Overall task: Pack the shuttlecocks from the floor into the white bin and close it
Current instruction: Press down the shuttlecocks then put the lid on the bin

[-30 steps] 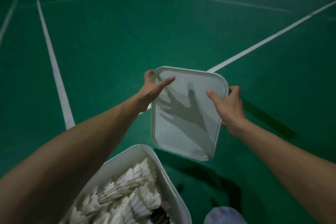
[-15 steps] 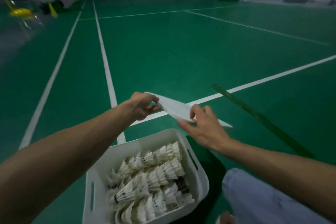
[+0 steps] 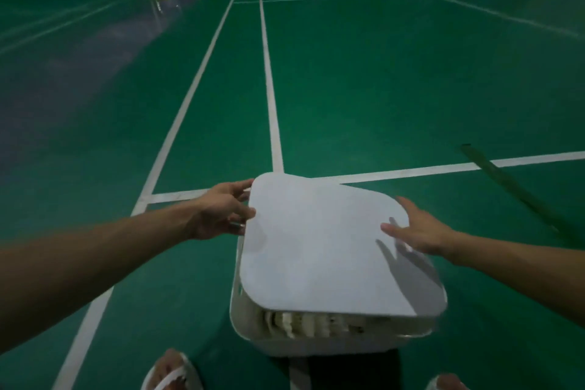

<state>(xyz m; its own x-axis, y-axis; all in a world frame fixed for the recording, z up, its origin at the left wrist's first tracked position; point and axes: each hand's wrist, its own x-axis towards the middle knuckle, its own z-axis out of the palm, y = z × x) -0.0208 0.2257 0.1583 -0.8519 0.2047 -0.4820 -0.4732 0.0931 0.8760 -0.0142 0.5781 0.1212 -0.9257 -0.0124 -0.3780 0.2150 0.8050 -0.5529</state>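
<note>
Shuttlecocks (image 3: 304, 324): packed inside white bin (image 3: 316, 342), on green floor (image 3: 380, 89) at court-line junction. Lid (image 3: 326, 247): over bin, near edge raised, unseated. Left hand (image 3: 221, 215) pinching lid's left edge; right hand (image 3: 418, 231) flat, open, on right edge. Remaining: pressing shut.

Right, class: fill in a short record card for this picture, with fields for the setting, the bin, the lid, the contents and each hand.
setting: green court floor with white lines
bin: white bin standing on the floor near the person's feet
lid: white lid lying over the bin, not fully seated; a gap shows at the near edge
contents: shuttlecocks seen through that gap
left hand: left hand gripping the lid's far left corner
right hand: right hand open, fingers spread at the lid's right edge
loose shuttlecocks on floor: none in view
</note>
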